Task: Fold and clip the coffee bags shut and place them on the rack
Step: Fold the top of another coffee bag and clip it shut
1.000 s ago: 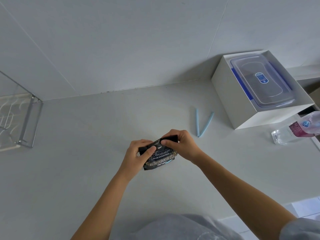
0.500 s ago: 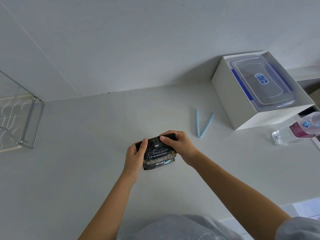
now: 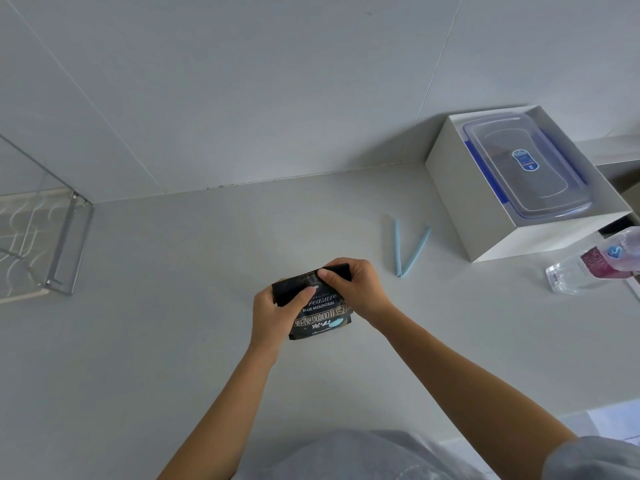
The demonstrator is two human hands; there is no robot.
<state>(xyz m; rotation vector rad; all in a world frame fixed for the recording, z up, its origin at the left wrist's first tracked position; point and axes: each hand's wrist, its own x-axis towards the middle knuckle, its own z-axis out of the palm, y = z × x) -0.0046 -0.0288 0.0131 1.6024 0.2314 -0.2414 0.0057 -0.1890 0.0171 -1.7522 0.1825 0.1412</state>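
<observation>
At frame centre, both hands, the left hand (image 3: 275, 311) and the right hand (image 3: 356, 289), are now pinching the coffee bag's (image 3: 320, 310) top, which is folding lower than a moment ago, nearly ready for the blue clip (image 3: 408, 247).

Left hand (image 3: 273, 315), right hand (image 3: 358, 289) pinch coffee bag (image 3: 320, 311) top; blue clip (image 3: 408, 249) beside, on counter (image 3: 173, 341).

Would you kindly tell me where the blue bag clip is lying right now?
In the head view, the blue bag clip lies open in a V on the counter, just right of the right hand and left of the white box.
</observation>
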